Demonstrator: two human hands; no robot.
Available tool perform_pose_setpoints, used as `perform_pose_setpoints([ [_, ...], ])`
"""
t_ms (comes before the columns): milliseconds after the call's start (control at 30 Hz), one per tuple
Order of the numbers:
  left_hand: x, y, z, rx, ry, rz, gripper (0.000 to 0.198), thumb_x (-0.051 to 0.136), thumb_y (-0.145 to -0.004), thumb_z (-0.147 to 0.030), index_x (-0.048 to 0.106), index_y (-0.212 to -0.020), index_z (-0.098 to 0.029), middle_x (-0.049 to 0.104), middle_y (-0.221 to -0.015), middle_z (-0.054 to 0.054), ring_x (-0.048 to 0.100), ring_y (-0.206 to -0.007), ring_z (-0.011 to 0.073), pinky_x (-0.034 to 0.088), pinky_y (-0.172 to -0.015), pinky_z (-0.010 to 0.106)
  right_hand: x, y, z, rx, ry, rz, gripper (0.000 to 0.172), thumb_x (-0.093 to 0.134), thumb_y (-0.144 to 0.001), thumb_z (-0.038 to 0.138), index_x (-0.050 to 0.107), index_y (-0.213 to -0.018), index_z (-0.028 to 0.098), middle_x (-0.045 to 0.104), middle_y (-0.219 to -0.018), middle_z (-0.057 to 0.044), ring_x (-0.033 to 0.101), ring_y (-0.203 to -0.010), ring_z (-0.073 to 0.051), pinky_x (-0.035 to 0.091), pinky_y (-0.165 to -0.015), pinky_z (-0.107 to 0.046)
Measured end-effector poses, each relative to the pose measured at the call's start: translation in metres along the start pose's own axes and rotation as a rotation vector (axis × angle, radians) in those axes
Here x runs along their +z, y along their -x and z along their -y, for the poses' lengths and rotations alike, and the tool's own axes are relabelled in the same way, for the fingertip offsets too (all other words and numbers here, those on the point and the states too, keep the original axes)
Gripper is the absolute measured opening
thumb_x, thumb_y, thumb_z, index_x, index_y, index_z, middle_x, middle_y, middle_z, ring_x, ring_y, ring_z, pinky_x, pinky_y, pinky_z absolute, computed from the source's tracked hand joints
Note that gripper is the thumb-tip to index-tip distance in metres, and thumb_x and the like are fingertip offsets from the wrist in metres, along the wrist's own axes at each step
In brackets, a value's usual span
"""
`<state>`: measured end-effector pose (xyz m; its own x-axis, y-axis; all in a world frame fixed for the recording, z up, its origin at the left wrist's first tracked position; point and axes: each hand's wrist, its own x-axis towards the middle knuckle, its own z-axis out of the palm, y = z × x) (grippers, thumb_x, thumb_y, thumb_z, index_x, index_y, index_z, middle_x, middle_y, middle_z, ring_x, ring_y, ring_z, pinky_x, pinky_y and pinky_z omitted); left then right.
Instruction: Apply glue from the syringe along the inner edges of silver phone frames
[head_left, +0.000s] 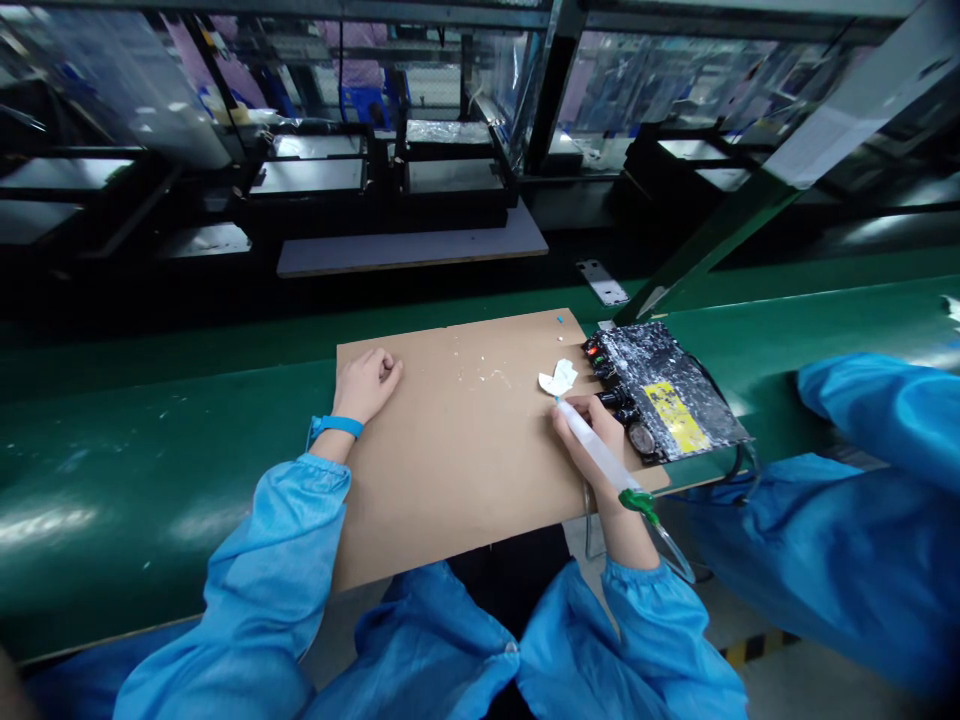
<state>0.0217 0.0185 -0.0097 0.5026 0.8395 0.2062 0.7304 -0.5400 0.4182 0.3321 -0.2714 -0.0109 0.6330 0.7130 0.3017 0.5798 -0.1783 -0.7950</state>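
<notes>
My left hand (pixel 365 385) rests near the left edge of a brown cardboard sheet (pixel 450 470), its fingers curled in with nothing visible in them. A blue wrist strap (pixel 336 427) circles that wrist. My right hand (pixel 592 440) grips a translucent dispensing syringe (pixel 596 447) like a pen. A green fitting (pixel 637 502) joins the syringe's back end to a clear tube. Its tip points down at a crumpled white scrap (pixel 559 378), probably tissue or paper; whether they touch I cannot tell. Small white specks are scattered over the cardboard.
A stained black control box (pixel 660 390) with knobs and a yellow label stands right of the cardboard. Behind it are a slanted post (pixel 720 240) and a flat metal plate (pixel 602 283). Black trays (pixel 307 190) stand on the far side. A co-worker's blue sleeve (pixel 877 410) reaches in at right.
</notes>
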Motion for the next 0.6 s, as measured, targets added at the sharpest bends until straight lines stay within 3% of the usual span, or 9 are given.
perform_pose_setpoints([
  [600, -0.0050, -0.0003, -0.0015, -0.018, 0.004, 0.022, 0.024, 0.057, -0.103, -0.044, 0.049, -0.088, -0.027, 0.064, -0.086, 0.005, 0.063, -0.084, 0.0262, 0.038, -0.070, 0.036, 0.0004, -0.0001, 0.0040, -0.005, 0.000, 0.029, 0.039, 0.071, -0.099, 0.063, 0.073, -0.104, 0.024, 0.079, -0.095, -0.007, 0.073, -0.081, -0.026, 0.060, -0.081, -0.038],
])
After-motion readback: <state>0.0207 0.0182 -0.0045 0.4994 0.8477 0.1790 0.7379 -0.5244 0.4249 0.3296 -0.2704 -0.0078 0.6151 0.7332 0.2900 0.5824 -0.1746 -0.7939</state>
